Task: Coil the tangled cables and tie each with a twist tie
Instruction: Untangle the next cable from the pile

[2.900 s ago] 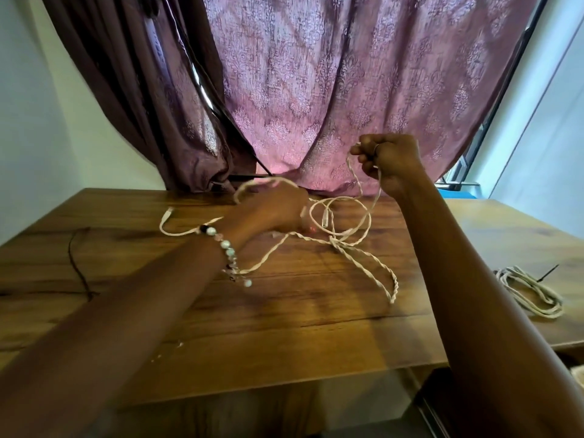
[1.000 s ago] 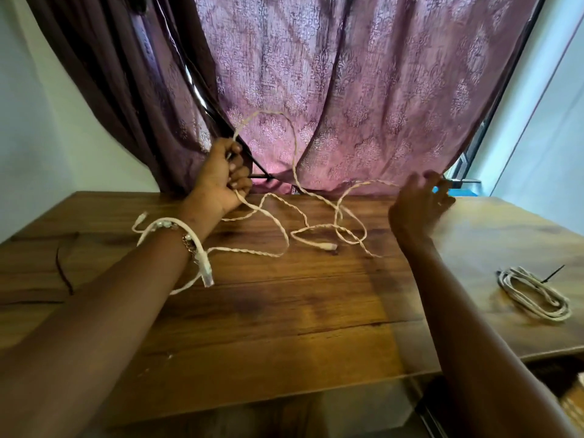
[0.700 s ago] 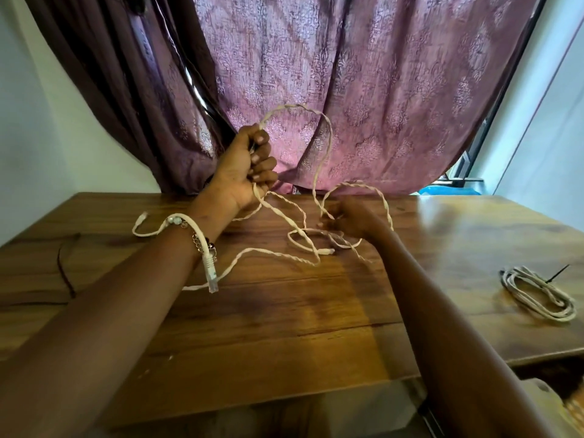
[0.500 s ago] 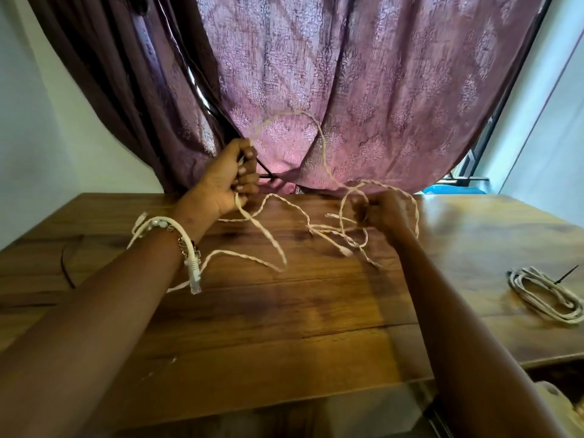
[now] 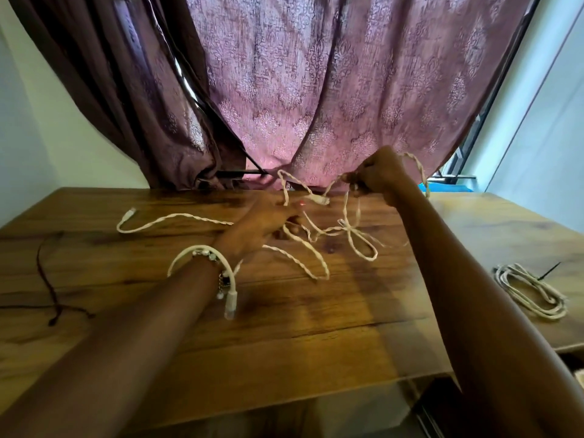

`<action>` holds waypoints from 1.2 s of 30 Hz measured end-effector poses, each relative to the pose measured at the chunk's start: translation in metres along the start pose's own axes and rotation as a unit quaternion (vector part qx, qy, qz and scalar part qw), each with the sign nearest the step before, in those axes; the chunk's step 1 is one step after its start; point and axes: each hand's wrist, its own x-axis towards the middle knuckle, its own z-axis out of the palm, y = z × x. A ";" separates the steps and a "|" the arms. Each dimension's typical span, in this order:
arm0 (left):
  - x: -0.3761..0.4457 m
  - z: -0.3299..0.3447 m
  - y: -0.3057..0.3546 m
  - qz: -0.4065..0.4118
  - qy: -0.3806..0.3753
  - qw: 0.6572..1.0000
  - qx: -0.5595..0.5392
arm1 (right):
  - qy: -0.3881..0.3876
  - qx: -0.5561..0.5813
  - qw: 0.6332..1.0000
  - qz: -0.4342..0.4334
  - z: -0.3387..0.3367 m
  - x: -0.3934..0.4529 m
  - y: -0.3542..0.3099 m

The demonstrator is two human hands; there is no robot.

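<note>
Still untangling imo, no coiling yet. Right hand is fisted on a cable strand, lifted off the desk; left hand presses down on the tangle mid-desk, grip unclear tbh. Next: pull loops free w/o tightening knots. One coil sits far right.

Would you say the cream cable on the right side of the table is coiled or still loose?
Coiled: the cream cable lies in neat stacked oval loops on the table.
</note>
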 end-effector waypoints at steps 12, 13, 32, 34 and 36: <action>-0.004 0.062 -0.018 -0.017 -0.093 0.995 0.020 | -0.135 0.566 0.781 0.226 0.017 -0.016 -0.009; -0.004 0.065 -0.020 -0.017 -0.084 0.996 0.025 | -0.144 0.594 0.756 0.233 0.016 -0.017 -0.010; 0.016 0.061 -0.031 0.019 0.021 0.999 0.034 | -0.181 0.780 0.551 0.235 -0.043 -0.022 -0.046; 0.018 0.064 -0.029 0.011 0.030 0.999 -0.011 | -0.144 0.790 0.551 0.228 -0.030 -0.018 -0.036; 0.017 0.063 -0.026 0.000 0.081 0.997 0.000 | -0.094 0.783 0.575 0.217 -0.016 -0.012 -0.028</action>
